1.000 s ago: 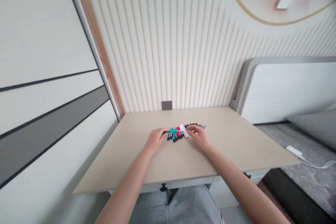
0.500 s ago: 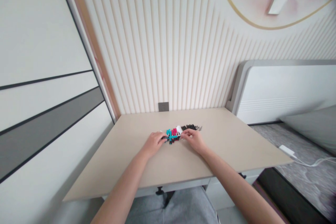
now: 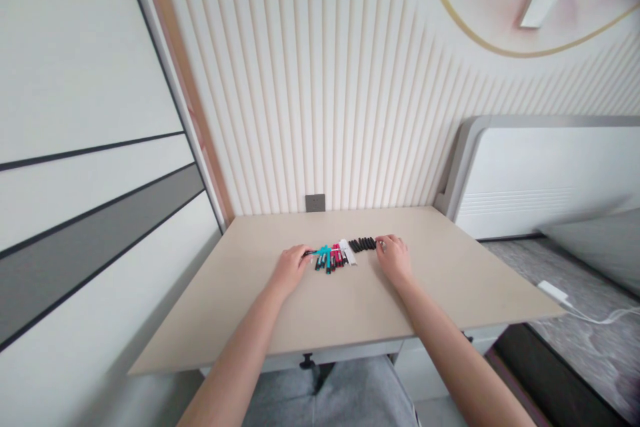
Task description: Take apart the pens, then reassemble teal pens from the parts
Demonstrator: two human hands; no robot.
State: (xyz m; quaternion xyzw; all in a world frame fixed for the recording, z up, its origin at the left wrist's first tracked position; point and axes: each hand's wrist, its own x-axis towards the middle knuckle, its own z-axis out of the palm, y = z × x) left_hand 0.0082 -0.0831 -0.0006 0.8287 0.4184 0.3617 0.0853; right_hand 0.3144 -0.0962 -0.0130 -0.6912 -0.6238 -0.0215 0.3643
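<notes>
My left hand [image 3: 291, 268] is closed around the black end of a slim pen-like piece with a teal barrel [image 3: 321, 250]. A thin white rod sticks out of its right end. This piece lies across a row of similar parts: teal ones [image 3: 328, 263], pink ones [image 3: 337, 257] and white ones [image 3: 346, 247], with dark lower ends. My right hand [image 3: 395, 260] rests at the right end of a row of short black tubes [image 3: 362, 244]. Its fingers are curled together over the spot with small silvery bits, and what they pinch is hidden.
The parts lie on a beige desk [image 3: 345, 313] against a ribbed wall with a dark socket [image 3: 315, 203]. At the right stand a white headboard [image 3: 520, 173] and a bed with a white adapter [image 3: 553, 291] and cable. A striped cabinet [image 3: 95, 227] borders the left.
My right hand has moved right, from the tip of the teal piece to the end of the black row. My left hand keeps its hold, and the white rod now shows uncovered.
</notes>
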